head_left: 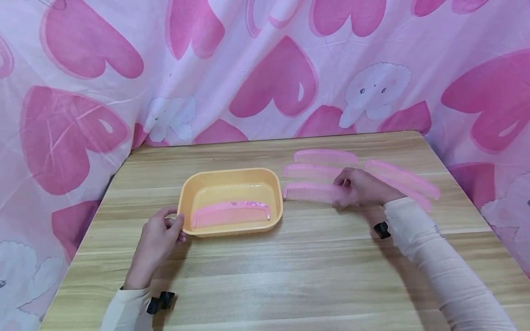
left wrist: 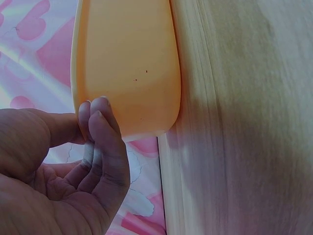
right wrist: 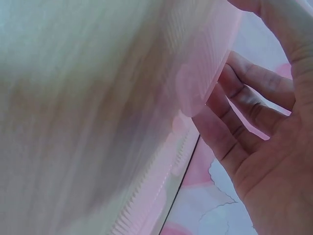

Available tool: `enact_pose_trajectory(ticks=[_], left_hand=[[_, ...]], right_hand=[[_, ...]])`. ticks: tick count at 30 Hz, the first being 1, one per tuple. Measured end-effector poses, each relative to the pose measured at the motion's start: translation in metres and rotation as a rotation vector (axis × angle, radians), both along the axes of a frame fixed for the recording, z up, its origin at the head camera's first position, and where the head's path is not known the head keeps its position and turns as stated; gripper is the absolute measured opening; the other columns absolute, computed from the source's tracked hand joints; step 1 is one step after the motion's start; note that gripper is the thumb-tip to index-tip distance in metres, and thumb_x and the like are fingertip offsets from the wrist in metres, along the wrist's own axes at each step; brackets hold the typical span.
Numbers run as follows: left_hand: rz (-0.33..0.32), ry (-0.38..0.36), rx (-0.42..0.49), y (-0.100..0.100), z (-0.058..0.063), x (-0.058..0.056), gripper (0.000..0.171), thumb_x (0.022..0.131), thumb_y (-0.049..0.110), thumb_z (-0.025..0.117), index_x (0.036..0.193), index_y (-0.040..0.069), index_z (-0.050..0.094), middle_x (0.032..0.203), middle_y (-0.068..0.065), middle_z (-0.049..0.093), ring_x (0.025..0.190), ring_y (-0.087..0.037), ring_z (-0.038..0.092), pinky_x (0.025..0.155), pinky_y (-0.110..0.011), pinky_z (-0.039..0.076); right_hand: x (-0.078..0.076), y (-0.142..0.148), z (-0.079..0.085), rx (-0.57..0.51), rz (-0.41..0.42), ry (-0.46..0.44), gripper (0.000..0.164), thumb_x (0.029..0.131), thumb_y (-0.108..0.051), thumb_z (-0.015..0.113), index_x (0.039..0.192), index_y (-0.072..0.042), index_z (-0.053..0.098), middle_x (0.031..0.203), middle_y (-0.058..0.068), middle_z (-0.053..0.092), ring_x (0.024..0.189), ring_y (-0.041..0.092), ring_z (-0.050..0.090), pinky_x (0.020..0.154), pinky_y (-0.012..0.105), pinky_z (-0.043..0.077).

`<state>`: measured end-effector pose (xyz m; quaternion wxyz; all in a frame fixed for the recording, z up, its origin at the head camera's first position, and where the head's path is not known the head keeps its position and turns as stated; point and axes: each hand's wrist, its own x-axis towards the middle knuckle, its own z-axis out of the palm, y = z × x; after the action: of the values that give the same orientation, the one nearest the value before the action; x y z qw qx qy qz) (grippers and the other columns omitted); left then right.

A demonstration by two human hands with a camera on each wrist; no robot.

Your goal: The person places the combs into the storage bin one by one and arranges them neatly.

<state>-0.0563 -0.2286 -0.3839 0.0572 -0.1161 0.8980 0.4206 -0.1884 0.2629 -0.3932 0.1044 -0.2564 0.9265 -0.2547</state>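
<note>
A yellow-orange plastic basin [head_left: 232, 178] stands on the table, with a pink comb [head_left: 232, 212] lying inside along its near wall. My left hand [head_left: 156, 239] pinches the basin's left end between thumb and fingers; the left wrist view shows the fingertips against the basin's outer side [left wrist: 129, 58]. To the right of the basin, another pink comb [head_left: 308, 192] has its right end pinched in my right hand [head_left: 364, 189], teeth toward me. The comb's rounded end [right wrist: 193, 95] appears by the fingertips in the right wrist view. Whether this comb touches the table is unclear.
Behind the held comb lie two pink combs, the farther one [head_left: 325, 155] near the back edge. Two more, including an outer comb [head_left: 407, 177], slant beside my right hand. A heart-patterned pink curtain [head_left: 273, 78] hangs behind the wooden table [head_left: 265, 280].
</note>
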Motion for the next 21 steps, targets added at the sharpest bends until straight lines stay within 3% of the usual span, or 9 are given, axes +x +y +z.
enact_pose_trajectory(ticks=[8,21], left_hand=[[0.0,0.031,0.001,0.0,0.0,0.0,0.042,0.106,0.018,0.052,0.138,-0.008,0.048,0.074,-0.01,0.066,0.063,-0.018,0.065,0.055,-0.029,0.055],[-0.006,0.023,0.002,0.0,0.0,0.0,0.042,0.106,0.018,0.052,0.139,-0.008,0.048,0.076,-0.011,0.067,0.064,-0.02,0.066,0.054,-0.028,0.054]], right_hand=[[-0.003,0.006,0.011,0.0,-0.009,0.014,0.049,0.072,-0.022,0.092,0.109,0.002,0.071,0.101,0.009,0.068,0.09,0.023,0.062,0.082,0.042,0.052],[-0.009,0.0,0.031,-0.063,0.001,0.006,0.034,0.074,-0.009,0.085,0.103,0.001,0.073,0.094,0.007,0.069,0.086,0.022,0.062,0.076,0.039,0.053]])
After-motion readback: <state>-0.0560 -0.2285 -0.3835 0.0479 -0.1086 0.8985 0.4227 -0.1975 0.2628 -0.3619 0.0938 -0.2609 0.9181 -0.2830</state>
